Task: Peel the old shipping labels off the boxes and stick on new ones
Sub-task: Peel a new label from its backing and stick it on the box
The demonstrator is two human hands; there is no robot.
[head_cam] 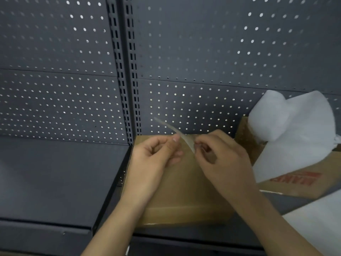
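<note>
Showing a thin, pale label [185,140] in mid-air, just above the far edge of a brown cardboard box [184,182], bowing up and away to the left like a soft blade. Blurring too much to tell whether it is an old label, a new one or a backing sheet. Pinching its lower end between thumb and forefinger of the right hand [219,156], with the other fingers curling loosely. Bringing the left hand [158,154] in close beside it, fingers curled, one fingertip touching the strip near its middle; not showing clearly whether gripping or only steadying. Judging from the bend: handling as very light, limp and flimsy, probably tacky on one face, and likely to crease, tear or fold onto itself. Calling for a hold at the edges or corners, both ends pulled gently taut, fingertips off the glue side. Resting the box flat on a dark grey metal shelf [55,182], with both forearms reaching in over it. Backing the shelf with a grey perforated panel [203,52]. Including, to the right, white foam wrap [295,126] spilling over a second cardboard box with red print [287,185], and a white sheet [317,218] at the lower right edge.
</note>
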